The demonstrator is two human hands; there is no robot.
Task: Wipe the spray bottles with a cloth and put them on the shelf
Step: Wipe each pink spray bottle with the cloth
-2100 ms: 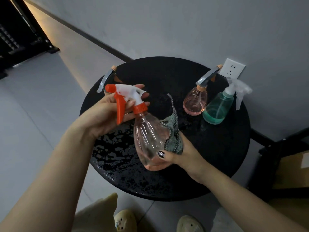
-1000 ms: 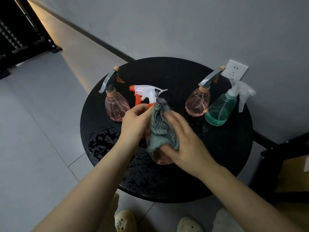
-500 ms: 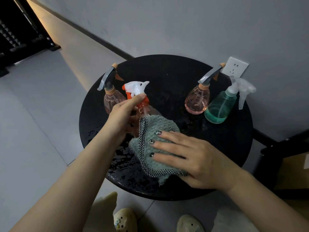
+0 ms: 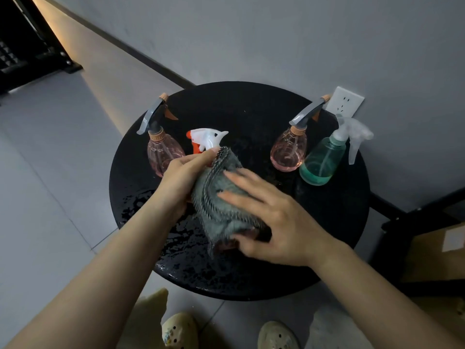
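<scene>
Now the left hand [image 4: 181, 182] grips the bottle [image 4: 207, 140] at its neck; the right hand [image 4: 271, 222] presses the cloth [image 4: 216, 205] against it, fingers spread straight.

Plain home-like room: grey tiled floor [image 4: 50, 172], bare grey wall [image 4: 276, 34] with white socket [image 4: 344, 102], small round black table [image 4: 239, 102]

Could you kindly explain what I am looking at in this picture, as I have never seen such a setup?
There is no machine here: a person's two bare hands, filmed by one camera worn on the head, looking down. The left hand grips the orange-trigger bottle by its neck, while the right hand presses a grey cloth over its body with flat fingers. Below is a round black table, wet in patches, with one pink bottle behind the left hand and a second pink bottle beside a green bottle, all upright.
</scene>
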